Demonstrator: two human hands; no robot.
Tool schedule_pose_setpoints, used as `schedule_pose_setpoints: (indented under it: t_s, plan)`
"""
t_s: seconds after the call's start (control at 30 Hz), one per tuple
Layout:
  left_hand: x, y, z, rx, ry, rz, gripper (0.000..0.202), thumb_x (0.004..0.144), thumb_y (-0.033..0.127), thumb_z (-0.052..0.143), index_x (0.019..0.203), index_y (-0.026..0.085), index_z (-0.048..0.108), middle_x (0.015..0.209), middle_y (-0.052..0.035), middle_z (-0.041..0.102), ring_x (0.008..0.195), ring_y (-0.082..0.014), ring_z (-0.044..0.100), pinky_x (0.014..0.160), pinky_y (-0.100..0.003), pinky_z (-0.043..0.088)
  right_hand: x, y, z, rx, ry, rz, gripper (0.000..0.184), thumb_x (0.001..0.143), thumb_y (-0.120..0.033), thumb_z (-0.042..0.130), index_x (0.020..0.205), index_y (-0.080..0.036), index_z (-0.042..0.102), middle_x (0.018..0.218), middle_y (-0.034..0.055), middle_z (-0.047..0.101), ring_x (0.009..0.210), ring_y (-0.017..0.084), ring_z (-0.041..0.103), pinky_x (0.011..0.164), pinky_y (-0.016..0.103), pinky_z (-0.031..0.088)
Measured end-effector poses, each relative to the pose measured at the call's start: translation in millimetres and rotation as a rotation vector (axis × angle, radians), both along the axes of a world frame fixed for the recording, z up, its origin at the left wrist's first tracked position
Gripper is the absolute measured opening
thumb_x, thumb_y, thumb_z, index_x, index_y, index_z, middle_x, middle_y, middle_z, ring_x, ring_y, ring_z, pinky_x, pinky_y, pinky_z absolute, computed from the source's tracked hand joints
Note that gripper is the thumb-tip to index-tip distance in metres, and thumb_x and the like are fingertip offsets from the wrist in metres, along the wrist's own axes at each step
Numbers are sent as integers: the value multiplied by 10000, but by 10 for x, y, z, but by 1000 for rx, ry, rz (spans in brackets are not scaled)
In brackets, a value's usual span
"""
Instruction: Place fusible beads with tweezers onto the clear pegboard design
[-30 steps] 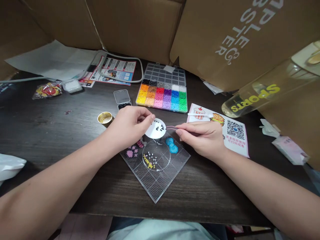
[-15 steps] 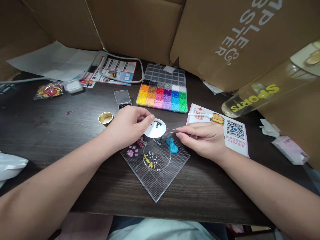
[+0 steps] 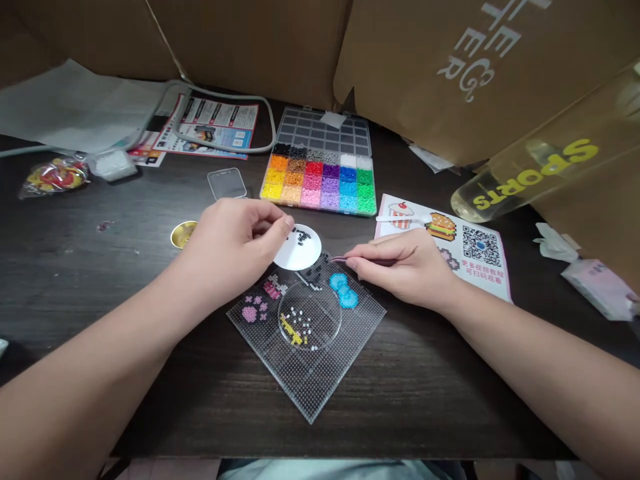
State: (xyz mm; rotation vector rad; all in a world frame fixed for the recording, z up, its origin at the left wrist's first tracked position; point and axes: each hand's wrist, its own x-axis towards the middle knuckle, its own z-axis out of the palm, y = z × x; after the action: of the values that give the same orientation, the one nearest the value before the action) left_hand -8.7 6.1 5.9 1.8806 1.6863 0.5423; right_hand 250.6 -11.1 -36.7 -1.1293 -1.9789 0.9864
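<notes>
My left hand pinches the left rim of a round white dish that carries several black beads. Closed around a pair of thin tweezers, my right hand points their tips leftward, over the far corner of the clear pegboard. On that board sit a pink paw design, a pink and white design, a blue bead figure and some dark beads. A clear round dish with white and yellow beads rests on the board's middle.
Behind my hands lies an open compartment box of coloured beads. A pattern sheet with a white spoon is at right, near a bottle. At left are a gold tin, a small lidded box and a bag.
The tweezers have moved from beside the white dish to over the pegboard's far corner. The white dish sits slightly further left relative to the board. The whole view has shifted a little.
</notes>
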Motion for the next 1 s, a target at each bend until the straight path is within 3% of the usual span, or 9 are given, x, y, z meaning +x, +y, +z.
schedule_pose_setpoints:
  t_s: [0.23, 0.73, 1.0]
  plan:
    - [11, 28, -15, -23, 21, 10, 302, 920, 457, 602, 828, 248, 800, 741, -10, 777, 720, -210, 682, 693, -357, 440, 13, 5, -4, -26, 11, -10, 141, 911, -246, 771, 932, -246, 911, 782, 36, 831, 618, 180, 729, 515, 284, 563]
    - [1, 16, -22, -4, -6, -7, 291, 934, 437, 616, 810, 243, 795, 702, 16, 771, 679, -182, 672, 675, -349, 421, -6, 9, -51, 30, -6, 6, 154, 947, -261, 760, 962, -226, 910, 774, 56, 818, 606, 176, 711, 503, 290, 533]
    - [-5, 4, -18, -13, -36, -14, 290, 932, 436, 620, 807, 241, 795, 704, 26, 772, 676, -175, 674, 663, -339, 415, -27, -3, -22, 37, -20, -66, 156, 919, -235, 754, 891, -233, 907, 736, 31, 810, 621, 188, 725, 520, 284, 557]
